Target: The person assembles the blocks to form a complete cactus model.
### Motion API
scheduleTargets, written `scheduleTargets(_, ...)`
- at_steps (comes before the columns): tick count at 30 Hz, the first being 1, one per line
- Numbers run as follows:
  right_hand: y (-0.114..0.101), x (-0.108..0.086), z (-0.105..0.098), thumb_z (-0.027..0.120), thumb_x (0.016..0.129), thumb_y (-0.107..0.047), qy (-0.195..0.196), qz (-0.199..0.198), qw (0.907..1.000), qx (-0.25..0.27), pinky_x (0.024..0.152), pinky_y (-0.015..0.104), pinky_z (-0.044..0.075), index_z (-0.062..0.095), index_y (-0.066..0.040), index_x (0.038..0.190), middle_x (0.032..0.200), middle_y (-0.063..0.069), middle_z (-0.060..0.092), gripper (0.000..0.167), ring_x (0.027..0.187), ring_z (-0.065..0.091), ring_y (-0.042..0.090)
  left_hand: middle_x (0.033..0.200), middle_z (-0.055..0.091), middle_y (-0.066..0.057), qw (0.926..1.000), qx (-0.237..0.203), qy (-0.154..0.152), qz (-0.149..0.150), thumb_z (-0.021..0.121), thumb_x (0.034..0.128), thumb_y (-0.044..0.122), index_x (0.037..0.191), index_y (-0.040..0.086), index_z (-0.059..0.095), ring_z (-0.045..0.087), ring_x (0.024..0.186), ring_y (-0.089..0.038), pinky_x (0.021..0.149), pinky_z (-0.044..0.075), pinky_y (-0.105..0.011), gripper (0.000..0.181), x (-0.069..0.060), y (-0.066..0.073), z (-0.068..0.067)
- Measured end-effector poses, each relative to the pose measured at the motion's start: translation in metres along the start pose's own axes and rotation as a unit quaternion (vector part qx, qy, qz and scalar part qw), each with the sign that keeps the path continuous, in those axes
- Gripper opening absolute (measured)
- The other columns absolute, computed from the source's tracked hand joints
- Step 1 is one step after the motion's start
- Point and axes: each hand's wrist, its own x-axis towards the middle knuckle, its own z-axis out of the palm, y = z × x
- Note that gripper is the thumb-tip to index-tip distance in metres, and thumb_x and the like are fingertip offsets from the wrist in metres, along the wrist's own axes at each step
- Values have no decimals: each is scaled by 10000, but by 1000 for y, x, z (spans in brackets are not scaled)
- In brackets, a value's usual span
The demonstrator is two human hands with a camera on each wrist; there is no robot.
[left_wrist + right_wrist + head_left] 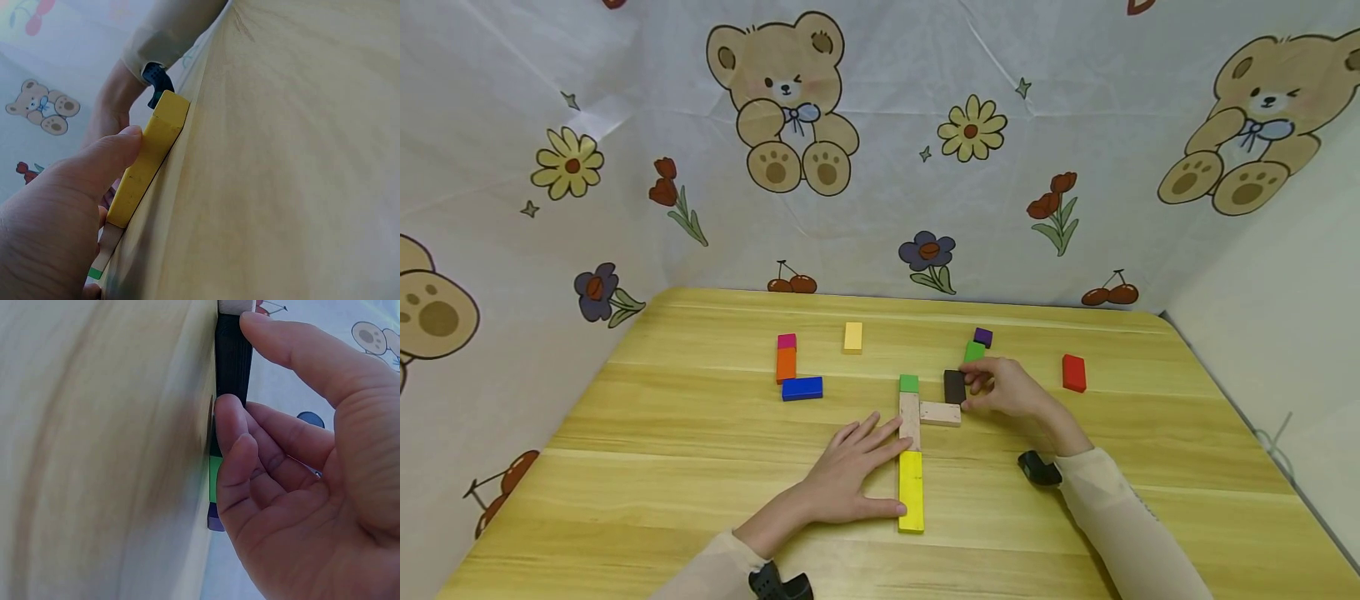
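Beyond and left of the long yellow block (912, 486) lie an orange block (786, 366) and a blue block (802, 388); at its left edge the left hand (847, 477) spreads, thumb touching it and fingertips on the wooden block (910, 408) at its far end. Beyond it to the right, the right hand (1011, 388) pinches a black block (953, 387), a red block (1073, 373) farther right.
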Motion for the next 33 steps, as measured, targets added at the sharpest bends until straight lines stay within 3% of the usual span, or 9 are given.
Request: scheduleTargets(33, -5, 0, 1, 846, 756, -145, -3, 128, 9998, -124, 752, 267, 525, 582, 89, 1274, 1021, 146, 648, 627, 880, 623, 215, 1642, 171, 46, 10000, -70, -29, -23, 596, 843, 662, 1532, 293, 340, 116, 1520, -318, 1179, 163, -572, 823, -1, 2, -2)
